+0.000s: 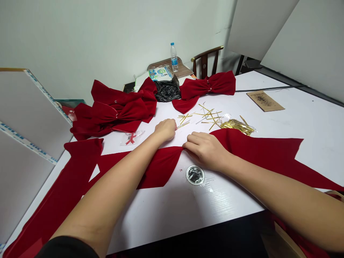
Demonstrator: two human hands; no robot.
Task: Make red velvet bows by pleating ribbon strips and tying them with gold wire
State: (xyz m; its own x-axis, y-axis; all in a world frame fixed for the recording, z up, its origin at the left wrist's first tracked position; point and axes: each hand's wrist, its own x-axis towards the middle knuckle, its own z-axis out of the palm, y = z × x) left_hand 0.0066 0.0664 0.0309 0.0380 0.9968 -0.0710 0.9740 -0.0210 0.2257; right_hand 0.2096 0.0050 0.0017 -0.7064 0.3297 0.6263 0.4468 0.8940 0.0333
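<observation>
My right hand (204,149) pinches the gathered middle of a red fabric strip (165,166), whose notched tail spreads to the right. Just beyond the strip, my left hand (166,129) is closed near a few loose gold twist ties (183,124); a small pinkish bit shows at its fingertips, too small to make out. More gold ties (211,116) lie scattered ahead, beside a clear bag of gold ties (238,126). A small clear packet with a red ribbon print (131,138) lies left of my left hand.
Red bows (120,111) are piled at the back left, another bow (208,89) at the back. A black plastic bag (168,90), a water bottle (174,59), a chair (208,62) and cardboard (264,101) stand or lie beyond. A round grommet (195,175) is near the front edge.
</observation>
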